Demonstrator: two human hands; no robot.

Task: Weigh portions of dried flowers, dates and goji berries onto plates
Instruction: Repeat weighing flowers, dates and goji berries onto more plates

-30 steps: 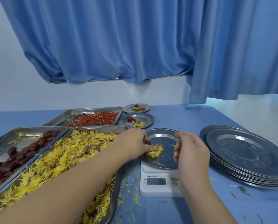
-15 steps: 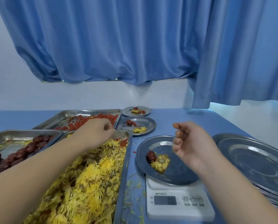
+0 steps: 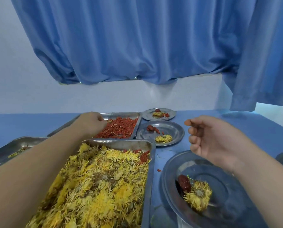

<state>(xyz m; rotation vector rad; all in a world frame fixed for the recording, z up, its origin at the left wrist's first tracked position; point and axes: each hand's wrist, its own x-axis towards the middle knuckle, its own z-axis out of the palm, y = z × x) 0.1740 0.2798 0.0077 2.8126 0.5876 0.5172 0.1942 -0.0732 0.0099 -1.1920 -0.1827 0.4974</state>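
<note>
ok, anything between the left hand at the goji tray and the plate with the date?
Nothing solid on a lifted path. The left hand is in the goji tray; toward the near plate lie the flower tray's far corner and a filled plate, both low. The right hand hovers over the near plate's far rim.

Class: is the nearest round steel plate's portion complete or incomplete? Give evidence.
Incomplete: the round steel plate holds one dark red date and one yellow dried flower, but no red goji berries.

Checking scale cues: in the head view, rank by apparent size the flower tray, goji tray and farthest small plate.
1. flower tray, largest, though nearness exaggerates it.
2. goji tray.
3. farthest small plate, smallest.
</note>
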